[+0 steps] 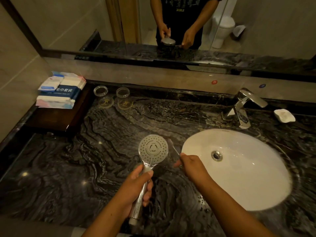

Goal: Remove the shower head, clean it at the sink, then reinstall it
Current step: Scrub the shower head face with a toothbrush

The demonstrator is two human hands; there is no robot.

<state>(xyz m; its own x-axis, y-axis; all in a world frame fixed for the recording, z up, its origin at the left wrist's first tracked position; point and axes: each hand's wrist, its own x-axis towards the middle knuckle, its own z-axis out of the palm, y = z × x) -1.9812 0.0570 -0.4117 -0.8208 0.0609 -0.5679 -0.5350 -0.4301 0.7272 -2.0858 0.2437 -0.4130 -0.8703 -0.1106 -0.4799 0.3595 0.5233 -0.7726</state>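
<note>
Two bare hands worked over the dark marble table [77, 168], just left of the white sink [248, 177]. The left hand [136, 185] had its grip wrapped fully round the chrome handle of the shower head [153, 149], thumb pressed near the neck. That turned the round nozzle face up toward the person, probably to keep the spray holes in sight and within reach for scrubbing. The right hand [188, 164] held its grip as a tight pinch on the end of a slim brush [174, 150], too blurred to name more surely, whose tip lay just beside the right rim of the head. I judged the pinch was chosen for fine control at the nozzles. The head hung above the table rather than over the basin, clear of the stone, and water drops speckled the table beneath the forearms. The faucet [242, 106] stood behind the sink, and no running water could be seen. Cleaning seemed under way, with rinsing and refitting left to do
</note>
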